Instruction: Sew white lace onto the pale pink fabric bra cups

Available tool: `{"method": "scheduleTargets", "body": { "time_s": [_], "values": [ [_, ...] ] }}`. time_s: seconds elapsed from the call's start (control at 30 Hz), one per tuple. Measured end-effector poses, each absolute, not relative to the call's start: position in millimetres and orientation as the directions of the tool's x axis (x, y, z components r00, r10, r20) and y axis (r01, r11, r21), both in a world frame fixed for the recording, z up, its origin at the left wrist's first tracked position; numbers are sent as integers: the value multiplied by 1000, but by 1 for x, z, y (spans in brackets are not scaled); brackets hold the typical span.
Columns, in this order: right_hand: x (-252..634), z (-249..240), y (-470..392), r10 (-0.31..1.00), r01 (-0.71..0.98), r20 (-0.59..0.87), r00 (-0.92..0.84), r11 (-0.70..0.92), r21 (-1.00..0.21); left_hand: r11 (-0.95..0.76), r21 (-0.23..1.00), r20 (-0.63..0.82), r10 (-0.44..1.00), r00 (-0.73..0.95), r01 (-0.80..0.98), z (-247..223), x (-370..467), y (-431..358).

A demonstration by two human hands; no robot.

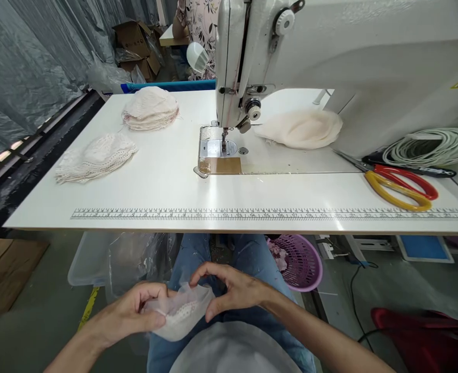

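Over my lap, below the table edge, I hold a small white cup-shaped fabric piece (184,316) with a lacy, eyelet-like part and sheer edges. My left hand (143,311) pinches its left side between thumb and fingers. At its right edge, my right hand (229,290) curves round the fabric, thumb below and fingers above. On the white table lie a stack of lace fabric pieces (97,158) and, behind it, a stack of cream fabric pieces (150,109). A cream fabric cup (301,129) rests under the sewing machine (237,67) arm, right of the needle.
Scissors (398,189) with red and yellow handles and a coil of pale cord (433,147) lie at the table's right. A printed ruler (252,214) runs along the front edge. A purple basket (299,264) stands below. Another person (201,31) is behind the machine.
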State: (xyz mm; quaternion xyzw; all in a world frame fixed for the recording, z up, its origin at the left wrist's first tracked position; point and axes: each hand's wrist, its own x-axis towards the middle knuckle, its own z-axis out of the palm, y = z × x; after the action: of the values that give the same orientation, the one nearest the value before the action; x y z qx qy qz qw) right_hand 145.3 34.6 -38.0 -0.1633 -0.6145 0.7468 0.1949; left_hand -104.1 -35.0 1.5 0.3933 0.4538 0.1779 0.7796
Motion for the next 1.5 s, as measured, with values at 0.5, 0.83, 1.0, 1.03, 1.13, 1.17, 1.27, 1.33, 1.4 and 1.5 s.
{"method": "scheduleTargets", "body": {
  "time_s": [0.5,0.83,1.0,1.03,1.13,1.17,1.27,1.33,1.4,1.5],
  "values": [
    [154,-19,32,470,36,27,-882,123,-992,592,803,-525,649,551,70,3,-104,-34],
    [146,-7,48,374,83,113,-921,471,-878,580,807,-520,606,602,112,10,-100,-29],
    [125,-2,53,226,33,66,-972,408,-912,541,820,-528,591,610,186,16,-99,-27],
    [124,-5,53,252,73,31,-967,392,-917,537,818,-541,595,594,207,17,-100,-27],
    [127,-14,51,316,118,-21,-948,293,-949,544,802,-581,615,533,247,20,-101,-28],
    [129,-18,50,311,92,-17,-950,229,-969,551,797,-590,621,516,248,19,-101,-29],
    [136,-28,50,267,-5,12,-964,28,-1000,570,782,-612,622,488,254,18,-100,-29],
    [140,-32,52,252,-25,10,-968,-56,-998,580,771,-626,616,479,262,16,-99,-29],
    [143,-33,54,227,-13,-12,-974,-110,-994,593,760,-639,606,473,267,16,-98,-29],
    [144,-30,55,203,23,-54,-978,-156,-987,618,741,-660,596,458,263,16,-98,-30]
  ]
}}
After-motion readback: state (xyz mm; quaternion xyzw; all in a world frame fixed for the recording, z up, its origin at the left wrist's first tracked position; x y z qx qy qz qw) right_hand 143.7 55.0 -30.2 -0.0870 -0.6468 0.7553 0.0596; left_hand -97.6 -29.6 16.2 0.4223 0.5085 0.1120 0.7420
